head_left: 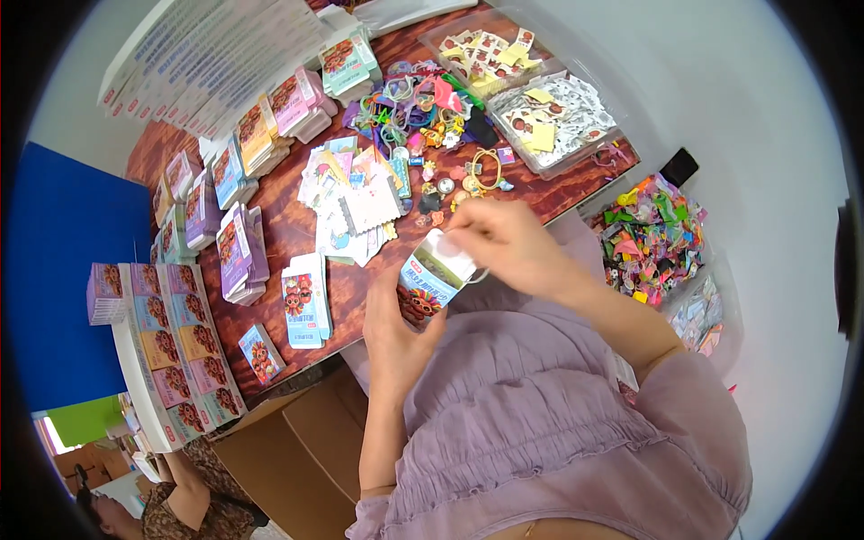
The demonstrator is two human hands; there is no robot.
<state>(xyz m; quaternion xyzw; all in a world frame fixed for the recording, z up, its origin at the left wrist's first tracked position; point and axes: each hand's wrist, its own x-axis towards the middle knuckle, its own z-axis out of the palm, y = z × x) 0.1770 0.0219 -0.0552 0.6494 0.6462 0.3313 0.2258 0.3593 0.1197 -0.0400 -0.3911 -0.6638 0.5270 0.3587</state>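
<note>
My left hand [393, 335] is wrapped round a small light-blue carton [430, 286] with a red cartoon figure on its front. The carton is tilted, its white top flap raised. Over that open end, my right hand [506, 241] has its fingers pinched together; whatever they hold is hidden. A pale thin loop [481, 275] shows beside the carton's opening, under the right hand. Just beyond lie a pile of paper cards and packets [369, 209] and small trinkets [446, 186]. To the left sits a stack of flattened blue cartons [307, 301], with one small blue box [262, 355] nearer the edge.
Stacks of purple cartons [241, 252] and other colours line the table's left. A display tray of boxes [180, 351] stands at far left. Behind are a heap of bracelets [418, 99] and clear bins [562, 121]. A bag of colourful trinkets [652, 238] is at right; another person [193, 495] is lower left.
</note>
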